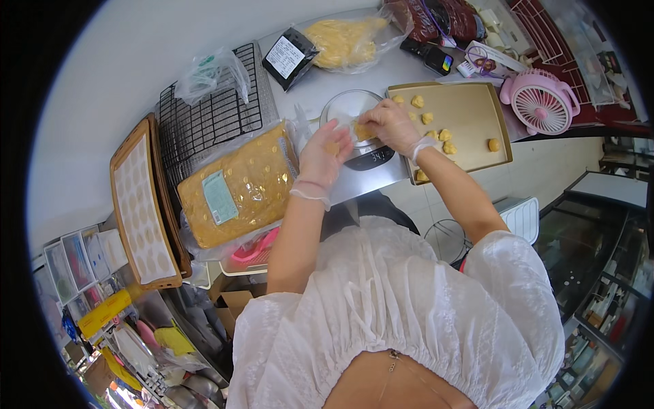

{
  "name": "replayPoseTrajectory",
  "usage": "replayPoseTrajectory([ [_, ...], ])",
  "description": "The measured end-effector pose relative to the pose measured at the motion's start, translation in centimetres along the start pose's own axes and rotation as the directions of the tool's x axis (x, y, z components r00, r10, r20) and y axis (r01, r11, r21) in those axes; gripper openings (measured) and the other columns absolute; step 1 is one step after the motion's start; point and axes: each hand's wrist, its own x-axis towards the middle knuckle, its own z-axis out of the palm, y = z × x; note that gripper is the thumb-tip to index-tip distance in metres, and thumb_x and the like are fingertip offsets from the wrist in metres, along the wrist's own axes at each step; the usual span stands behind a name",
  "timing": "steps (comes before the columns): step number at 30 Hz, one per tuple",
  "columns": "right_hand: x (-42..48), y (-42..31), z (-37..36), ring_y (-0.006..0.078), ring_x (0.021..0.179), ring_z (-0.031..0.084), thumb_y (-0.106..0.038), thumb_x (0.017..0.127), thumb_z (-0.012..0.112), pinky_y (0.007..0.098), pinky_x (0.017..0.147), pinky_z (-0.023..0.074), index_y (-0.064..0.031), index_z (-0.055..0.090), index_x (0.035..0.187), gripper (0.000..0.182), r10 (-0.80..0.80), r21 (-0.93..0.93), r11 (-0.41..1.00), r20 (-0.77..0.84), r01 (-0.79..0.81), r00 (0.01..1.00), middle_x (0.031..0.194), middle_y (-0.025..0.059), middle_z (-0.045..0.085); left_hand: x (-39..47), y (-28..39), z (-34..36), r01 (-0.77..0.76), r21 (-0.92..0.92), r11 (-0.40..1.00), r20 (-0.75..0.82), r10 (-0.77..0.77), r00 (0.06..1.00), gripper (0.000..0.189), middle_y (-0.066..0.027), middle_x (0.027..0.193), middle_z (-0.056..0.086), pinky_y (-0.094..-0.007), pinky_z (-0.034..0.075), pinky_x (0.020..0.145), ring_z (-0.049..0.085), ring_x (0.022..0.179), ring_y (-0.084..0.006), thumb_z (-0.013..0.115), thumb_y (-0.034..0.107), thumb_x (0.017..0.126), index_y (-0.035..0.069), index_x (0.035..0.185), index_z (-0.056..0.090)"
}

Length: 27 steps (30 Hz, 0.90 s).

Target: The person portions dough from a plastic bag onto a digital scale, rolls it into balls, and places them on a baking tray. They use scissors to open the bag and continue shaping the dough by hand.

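Both hands wear thin clear gloves. My left hand (pixel 326 151) is half curled at the near left of a round kitchen scale (pixel 343 107), with a small yellow-brown lump (pixel 332 148) in its palm. Over the near right side of the scale, my right hand (pixel 391 125) has its fingertips on a yellow dough-like piece (pixel 364 132). Whether that piece also touches the scale plate is hard to tell. The scale's dark display (pixel 372 158) is lit. A gold baking tray (pixel 470 115) beside my right hand carries several rough yellow lumps (pixel 427 118) and one smooth ball (pixel 493 145).
Left of my left hand lies a large plastic-wrapped brown-yellow slab (pixel 255 189), near a black wire cooling rack (pixel 204 120). Behind the scale are a bag of yellow dough (pixel 347 43) and a black labelled packet (pixel 289 59). A pink fan (pixel 540 102) stands beyond the tray.
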Motion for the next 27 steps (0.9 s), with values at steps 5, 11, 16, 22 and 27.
replayPoseTrajectory([
  [5, 0.4, -0.4, -0.8, 0.0216, 0.094, 0.058, -0.007, 0.079, 0.062, 0.0315, 0.085, 0.0448, -0.0093, 0.069, 0.087, 0.011, 0.047, 0.431, 0.901, -0.204, 0.047, 0.978, 0.091, 0.0059, 0.066, 0.5, 0.6, -1.9, 0.074, -0.053, 0.996, 0.058, -0.07, 0.996, 0.025, 0.0034, 0.054, 0.032, -0.0225, 0.027, 0.041, 0.03, 0.045, -0.009, 0.047, 0.021, 0.095, 0.005, 0.114, 0.051],
  [11, 0.1, -0.6, -3.3, 0.0133, 0.088, 0.058, -0.005, 0.086, 0.057, 0.0255, 0.081, 0.0454, -0.0031, 0.067, 0.095, 0.014, 0.257, 0.624, 0.779, -0.227, -0.063, 0.939, 0.092, 0.0039, 0.065, 0.1, 0.6, -1.2, 0.034, -0.038, 0.999, 0.034, -0.033, 0.999, 0.024, 0.0045, 0.05, 0.025, -0.0237, 0.023, 0.039, 0.025, 0.042, -0.0083, 0.047, 0.025, 0.096, 0.005, 0.11, 0.052],
  [16, -1.0, 0.6, -3.8, 0.0065, 0.081, 0.055, -0.006, 0.088, 0.056, 0.0207, 0.075, 0.0447, -0.0008, 0.067, 0.097, 0.016, 0.394, 0.683, 0.711, -0.187, -0.169, 0.9, 0.088, 0.0, 0.064, 0.3, 0.4, -1.5, 0.003, -0.146, 0.989, 0.024, 0.001, 1.0, 0.032, -0.0031, 0.073, 0.053, -0.0225, 0.04, 0.054, 0.046, 0.059, -0.0134, 0.048, 0.018, 0.094, 0.004, 0.123, 0.046],
  [22, -1.8, 1.5, -3.6, 0.0052, 0.076, 0.054, -0.007, 0.088, 0.056, 0.0191, 0.07, 0.0442, -0.002, 0.068, 0.099, 0.017, 0.432, 0.718, 0.67, -0.173, -0.186, 0.885, 0.086, -0.0011, 0.065, -0.2, 0.6, -1.5, -0.036, -0.033, 0.999, 0.119, 0.04, 0.992, 0.066, -0.018, 0.123, 0.051, -0.0271, 0.045, 0.075, 0.052, 0.09, -0.02, 0.052, 0.002, 0.086, 0.003, 0.143, 0.02],
  [27, -1.6, 1.3, -3.3, 0.0055, 0.077, 0.056, -0.009, 0.088, 0.057, 0.0205, 0.069, 0.0451, -0.0033, 0.068, 0.1, 0.017, 0.388, 0.625, 0.748, -0.14, -0.223, 0.911, 0.084, 0.0002, 0.065, 0.5, 0.6, -2.8, -0.065, -0.058, 0.996, 0.149, 0.073, 0.986, 0.069, -0.0197, 0.131, 0.042, -0.028, 0.046, 0.079, 0.052, 0.095, -0.0232, 0.043, -0.013, 0.079, 0.001, 0.143, 0.02],
])
